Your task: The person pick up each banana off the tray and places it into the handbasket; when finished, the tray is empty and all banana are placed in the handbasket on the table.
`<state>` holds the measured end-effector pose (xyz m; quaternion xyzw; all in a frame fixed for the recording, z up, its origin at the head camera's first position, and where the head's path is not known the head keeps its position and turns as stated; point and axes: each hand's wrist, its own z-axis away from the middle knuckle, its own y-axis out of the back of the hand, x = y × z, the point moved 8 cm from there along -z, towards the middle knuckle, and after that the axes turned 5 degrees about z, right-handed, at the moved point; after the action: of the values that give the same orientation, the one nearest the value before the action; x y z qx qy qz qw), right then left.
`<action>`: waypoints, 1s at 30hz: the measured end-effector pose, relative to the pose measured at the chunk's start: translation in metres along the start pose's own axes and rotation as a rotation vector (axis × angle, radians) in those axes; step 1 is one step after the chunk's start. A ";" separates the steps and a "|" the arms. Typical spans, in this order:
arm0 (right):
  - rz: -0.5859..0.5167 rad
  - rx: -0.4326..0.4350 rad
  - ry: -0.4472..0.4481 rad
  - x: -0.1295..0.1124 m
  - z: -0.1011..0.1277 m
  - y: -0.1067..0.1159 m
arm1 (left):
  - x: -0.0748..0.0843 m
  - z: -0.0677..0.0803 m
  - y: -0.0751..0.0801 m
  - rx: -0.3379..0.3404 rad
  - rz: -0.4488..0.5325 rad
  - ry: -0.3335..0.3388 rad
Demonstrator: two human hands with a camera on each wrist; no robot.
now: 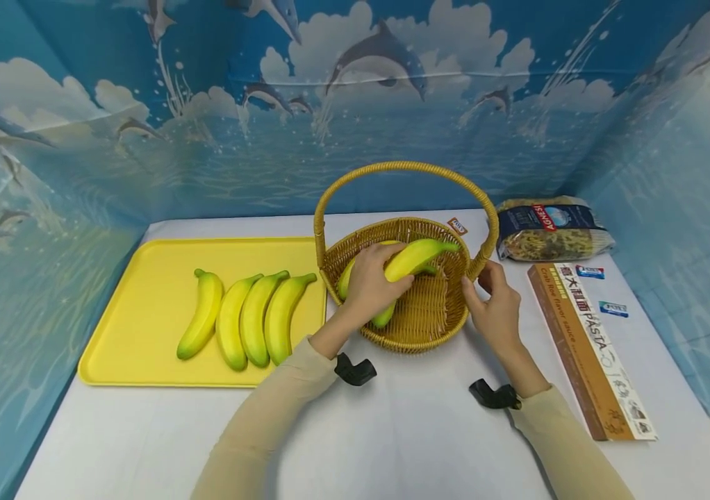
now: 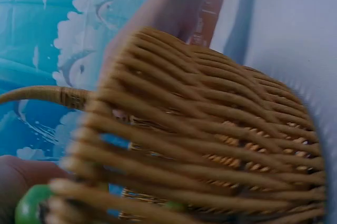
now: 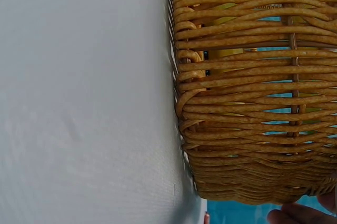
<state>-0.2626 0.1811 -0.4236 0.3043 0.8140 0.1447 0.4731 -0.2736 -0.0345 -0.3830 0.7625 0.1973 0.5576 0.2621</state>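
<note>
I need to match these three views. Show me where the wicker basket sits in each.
Head: wicker basket centre, right of the yellow tray.
Left wrist: its woven wall fills the frame.
Right wrist: its wall fills the right half.
Shared landmark: white table.

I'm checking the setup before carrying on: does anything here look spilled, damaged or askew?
Nothing stands out. The basket sits upright on the table, four bananas lie side by side on the yellow tray, and both pasta packs look intact.
</note>
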 end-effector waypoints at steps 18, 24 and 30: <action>-0.004 -0.002 0.002 0.001 0.001 -0.001 | -0.028 0.001 -0.039 -0.151 -0.190 0.130; -0.005 -0.001 0.004 0.000 0.001 -0.001 | -0.027 0.003 -0.043 -0.197 -0.272 0.120; -0.004 0.005 0.007 0.000 0.000 -0.002 | -0.024 0.003 -0.042 -0.186 -0.318 0.098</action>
<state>-0.2634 0.1794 -0.4246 0.3033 0.8167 0.1429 0.4697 -0.2781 -0.0164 -0.4277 0.6662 0.2756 0.5613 0.4064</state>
